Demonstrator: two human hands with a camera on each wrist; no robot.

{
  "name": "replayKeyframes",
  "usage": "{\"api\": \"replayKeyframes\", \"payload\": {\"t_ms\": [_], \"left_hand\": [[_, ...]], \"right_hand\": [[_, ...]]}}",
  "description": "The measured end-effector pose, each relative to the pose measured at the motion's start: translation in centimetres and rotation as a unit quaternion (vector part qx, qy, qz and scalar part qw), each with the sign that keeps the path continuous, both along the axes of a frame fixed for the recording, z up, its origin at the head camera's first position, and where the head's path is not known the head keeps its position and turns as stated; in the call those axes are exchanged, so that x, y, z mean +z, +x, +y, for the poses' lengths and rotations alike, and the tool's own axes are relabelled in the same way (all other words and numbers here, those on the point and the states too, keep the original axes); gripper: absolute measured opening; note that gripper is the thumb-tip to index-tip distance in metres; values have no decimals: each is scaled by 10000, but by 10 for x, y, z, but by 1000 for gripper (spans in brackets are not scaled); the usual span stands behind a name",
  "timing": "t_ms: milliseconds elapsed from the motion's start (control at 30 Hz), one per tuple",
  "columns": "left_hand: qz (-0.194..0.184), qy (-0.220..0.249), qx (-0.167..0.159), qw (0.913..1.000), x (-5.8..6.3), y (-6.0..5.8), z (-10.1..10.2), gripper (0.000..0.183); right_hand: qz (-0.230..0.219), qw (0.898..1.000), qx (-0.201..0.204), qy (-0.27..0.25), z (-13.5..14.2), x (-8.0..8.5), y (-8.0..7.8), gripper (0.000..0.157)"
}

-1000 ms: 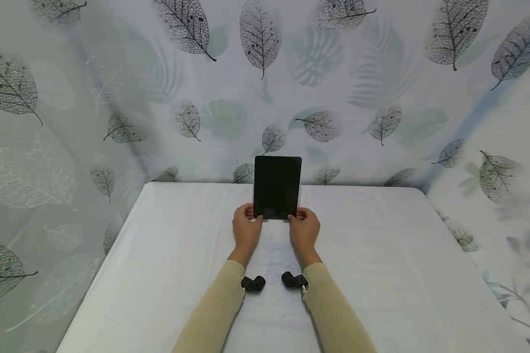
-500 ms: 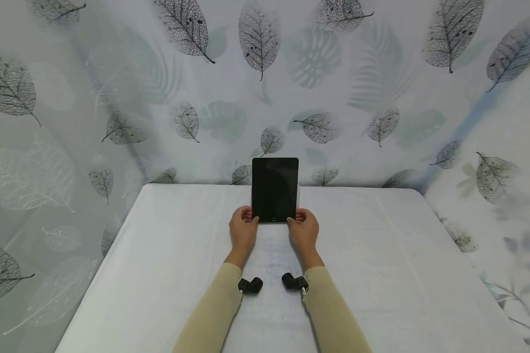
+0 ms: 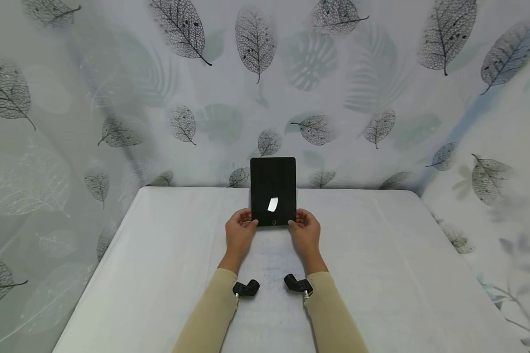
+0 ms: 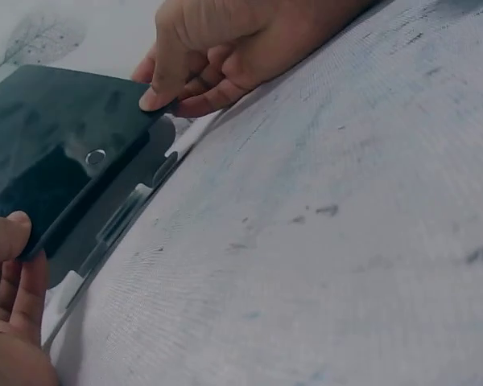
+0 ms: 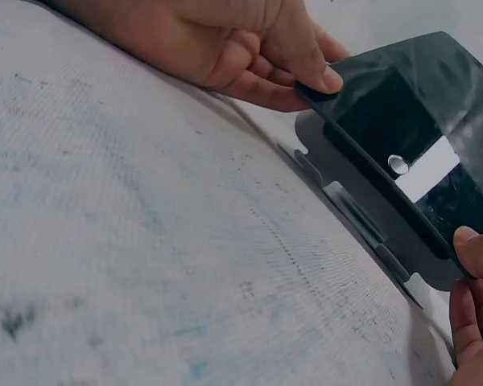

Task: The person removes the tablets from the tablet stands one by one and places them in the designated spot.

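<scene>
A black tablet [image 3: 273,184] with a round home button at its near edge is held between both hands, its screen dark except for a bright light reflection. The left hand [image 3: 240,234] pinches its near left corner, thumb on the front and fingers curled at the edge and behind. Likewise the right hand [image 3: 305,234] pinches the near right corner. Behind and below the tablet, in the left wrist view, is a grey stand [image 4: 105,205] with lip-like tabs, close to the table. The tablet's near edge is apart from those tabs; most of the stand is hidden behind the tablet.
A white cloth with faint blue and dark marks covers the table [image 3: 371,274]. Leaf-patterned curtains [image 3: 229,83] enclose the back and both sides. Small black cameras [image 3: 246,288] sit on the wrists, over beige sleeves [image 3: 205,314].
The tablet's near edge has come toward the person, covering the stand's tabs in the head view. A bright reflection has appeared on the screen. Both hands keep their grip; the head view has shifted slightly.
</scene>
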State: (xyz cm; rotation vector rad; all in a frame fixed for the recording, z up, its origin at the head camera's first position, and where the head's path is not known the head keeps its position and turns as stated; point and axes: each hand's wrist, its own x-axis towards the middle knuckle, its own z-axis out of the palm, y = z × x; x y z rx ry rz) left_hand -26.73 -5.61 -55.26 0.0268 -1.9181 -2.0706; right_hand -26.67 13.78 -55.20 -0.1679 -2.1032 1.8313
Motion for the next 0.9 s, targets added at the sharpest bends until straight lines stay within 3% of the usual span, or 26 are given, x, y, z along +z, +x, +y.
{"api": "replayKeyframes", "payload": {"t_ms": [200,433,600,733,900], "left_hand": [[74,258,-200,9994,4,1,-3,39],[224,599,-360,9973,6,5,-5,42],[525,799,-529,9940,11,7,-5,44],[828,699,-674,9918,16,9,-4,48],[1185,234,-978,9879,28,10,-3,52]], "right_hand": [[393,9976,429,-386,4,0,2,44],[630,9926,833,-616,4,24,14,50],[798,9887,947,-842,7,19,6,51],[656,9871,1115,-944,11,26,6,52],[482,9853,1292,-1012,20,42,10,55]]}}
